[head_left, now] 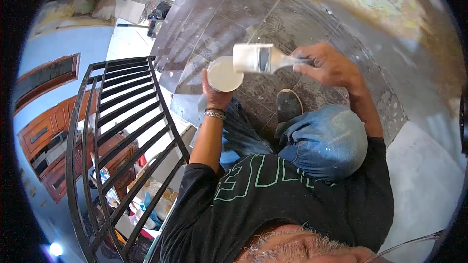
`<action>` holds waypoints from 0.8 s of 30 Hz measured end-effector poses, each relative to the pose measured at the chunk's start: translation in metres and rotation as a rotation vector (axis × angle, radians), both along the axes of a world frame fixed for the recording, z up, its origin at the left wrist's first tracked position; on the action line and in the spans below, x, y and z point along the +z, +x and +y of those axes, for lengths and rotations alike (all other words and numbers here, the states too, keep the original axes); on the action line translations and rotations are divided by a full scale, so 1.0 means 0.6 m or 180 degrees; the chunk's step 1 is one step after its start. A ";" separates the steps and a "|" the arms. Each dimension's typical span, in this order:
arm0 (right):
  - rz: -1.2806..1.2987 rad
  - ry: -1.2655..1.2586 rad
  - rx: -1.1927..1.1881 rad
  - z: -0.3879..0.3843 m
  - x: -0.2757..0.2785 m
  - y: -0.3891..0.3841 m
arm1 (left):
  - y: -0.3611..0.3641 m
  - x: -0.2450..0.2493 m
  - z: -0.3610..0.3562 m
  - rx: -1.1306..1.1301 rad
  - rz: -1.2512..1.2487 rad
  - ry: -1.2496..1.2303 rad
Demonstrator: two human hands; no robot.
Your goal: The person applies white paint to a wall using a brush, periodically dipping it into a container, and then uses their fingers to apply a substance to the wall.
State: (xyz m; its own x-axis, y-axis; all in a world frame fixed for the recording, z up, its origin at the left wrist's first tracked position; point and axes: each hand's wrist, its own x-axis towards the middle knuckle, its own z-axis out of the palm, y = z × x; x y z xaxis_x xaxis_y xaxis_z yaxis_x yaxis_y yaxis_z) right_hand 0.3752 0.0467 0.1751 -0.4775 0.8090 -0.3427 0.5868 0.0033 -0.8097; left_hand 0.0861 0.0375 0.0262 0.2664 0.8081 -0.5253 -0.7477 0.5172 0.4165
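Observation:
My left hand (215, 96) grips a small round cup of white paint (224, 74) from below, held out over the tiled steps. My right hand (327, 65) holds a wide paintbrush (261, 59) by its handle, bristles loaded with white paint and pointing left, just above and to the right of the cup's rim. A metal bracelet (214, 114) sits on my left wrist. My knee in blue jeans (327, 139) and a dark shoe (288, 104) are below the hands.
A black metal railing (122, 131) runs along the left, with a drop to a lower floor beyond it holding wooden doors (46, 131) and clutter. Dark tiled stairs (234, 14) descend ahead. A paint-stained wall (390, 24) rises on the right.

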 end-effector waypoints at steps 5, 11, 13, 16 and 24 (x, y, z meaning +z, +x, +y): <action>-0.0454 0.1006 0.0683 0.012 -0.021 -0.029 | 0.034 -0.012 0.009 -0.0068 0.0034 -0.0240; -0.0049 0.0165 0.1030 0.032 0.004 -0.064 | 0.061 -0.017 -0.001 -0.0686 0.0064 -0.0015; 0.0503 -0.0015 0.0831 0.043 -0.006 -0.045 | 0.061 -0.029 0.000 -0.0771 -0.0031 0.0369; 0.1022 -0.0329 -0.0148 0.098 -0.053 0.010 | 0.060 -0.056 0.003 -0.0755 -0.0542 0.0135; -0.2839 0.2039 -0.0746 0.213 -0.377 0.173 | 0.073 -0.051 0.018 -0.0789 -0.0406 -0.0180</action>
State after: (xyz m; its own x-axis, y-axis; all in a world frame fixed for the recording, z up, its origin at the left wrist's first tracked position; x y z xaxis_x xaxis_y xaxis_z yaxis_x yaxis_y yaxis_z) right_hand 0.4791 0.1746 -0.0510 -0.0821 0.9963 0.0254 0.9966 0.0818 0.0119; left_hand 0.1298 0.0485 -0.0042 0.5190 0.6806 -0.5172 -0.6402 0.7104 0.2925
